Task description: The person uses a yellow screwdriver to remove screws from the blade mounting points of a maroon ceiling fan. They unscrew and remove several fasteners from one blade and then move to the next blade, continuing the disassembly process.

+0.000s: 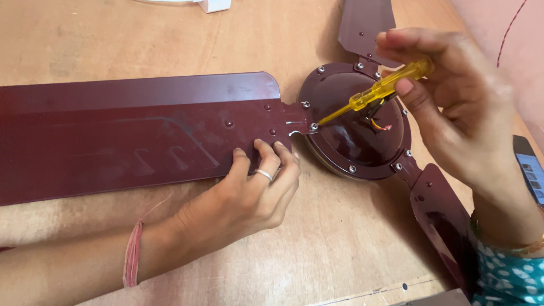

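While the left hand (pixel 249 192) presses the fan blade (pixel 130 139) (fingers flat), the right hand's (pixel 453 107) grip clamps a yellow screwdriver (pixel 374 93).

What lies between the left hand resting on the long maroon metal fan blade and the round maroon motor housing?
In the head view, the blade's narrow screwed bracket bridges left hand and housing; below it, bare wooden tabletop.

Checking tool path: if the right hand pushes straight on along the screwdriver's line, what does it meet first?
The right hand drives the yellow screwdriver, whose tip already appears to sit on a screw at the blade bracket; depth unclear.
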